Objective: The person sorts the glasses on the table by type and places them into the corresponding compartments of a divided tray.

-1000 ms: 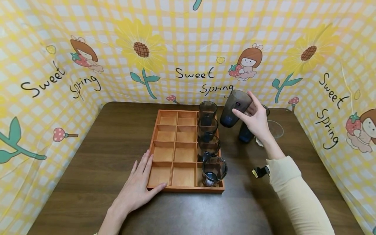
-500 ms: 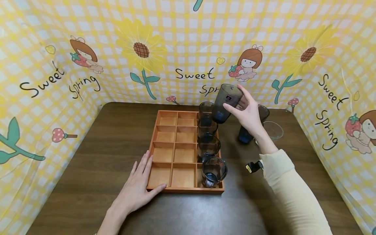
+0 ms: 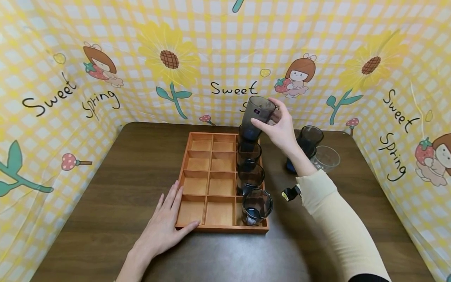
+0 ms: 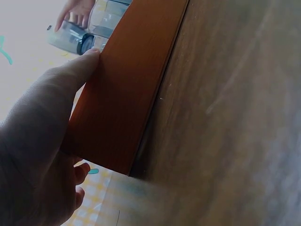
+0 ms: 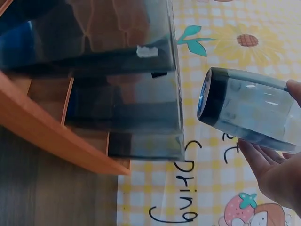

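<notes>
My right hand (image 3: 282,127) pinches a tall dark tinted glass (image 3: 254,121) by its upper part, thumb on the near side. This glass is raised and slightly tilted over the back right of a wooden compartment tray (image 3: 222,230). In the right wrist view its dark base (image 5: 211,96) hangs apart from the glasses in the tray. Along the tray's right column stand several similar glasses (image 3: 257,207); the rearmost is partly hidden by the held one. My left hand (image 3: 160,223) rests on the tray's front left corner, its fingers along the left side and thumb (image 4: 84,66) at the front edge.
Right of the tray, another dark glass (image 3: 310,137) stands partly behind my right forearm, beside a clear glass (image 3: 327,157). A small black piece (image 3: 291,193) shows beside the right cuff. Patterned cloth (image 3: 225,51) walls surround the brown table (image 3: 105,196).
My right hand has carried the tall glass leftward and a little up, from right of the tray to over its rear right part. The left hand and the tray have stayed put.
</notes>
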`<state>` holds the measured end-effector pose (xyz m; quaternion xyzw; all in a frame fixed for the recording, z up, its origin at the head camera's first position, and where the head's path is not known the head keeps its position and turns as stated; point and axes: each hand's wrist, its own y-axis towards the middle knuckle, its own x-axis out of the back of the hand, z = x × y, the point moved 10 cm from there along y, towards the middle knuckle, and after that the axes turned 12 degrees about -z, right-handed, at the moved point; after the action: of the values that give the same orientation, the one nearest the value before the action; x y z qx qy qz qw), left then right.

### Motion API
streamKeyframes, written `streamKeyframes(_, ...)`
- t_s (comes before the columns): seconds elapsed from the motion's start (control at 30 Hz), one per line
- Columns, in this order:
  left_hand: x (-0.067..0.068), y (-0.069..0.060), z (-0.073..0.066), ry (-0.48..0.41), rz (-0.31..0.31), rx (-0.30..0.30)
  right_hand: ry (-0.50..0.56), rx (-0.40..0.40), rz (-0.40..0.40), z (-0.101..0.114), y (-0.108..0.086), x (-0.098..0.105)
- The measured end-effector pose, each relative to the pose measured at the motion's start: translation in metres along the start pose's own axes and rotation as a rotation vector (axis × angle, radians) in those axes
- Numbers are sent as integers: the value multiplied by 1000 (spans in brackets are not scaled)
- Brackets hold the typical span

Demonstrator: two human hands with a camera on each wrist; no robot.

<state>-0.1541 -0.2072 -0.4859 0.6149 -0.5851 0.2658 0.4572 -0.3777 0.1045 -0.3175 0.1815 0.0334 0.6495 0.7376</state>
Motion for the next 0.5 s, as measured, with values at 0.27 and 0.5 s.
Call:
streamKeyframes(0.27,2,-2,2,0,-2,9,4,-52,54,-5,5,-33)
streamKeyframes(0.5,0,0,1,4,9,6,-17,-88,100,-14,7,-51)
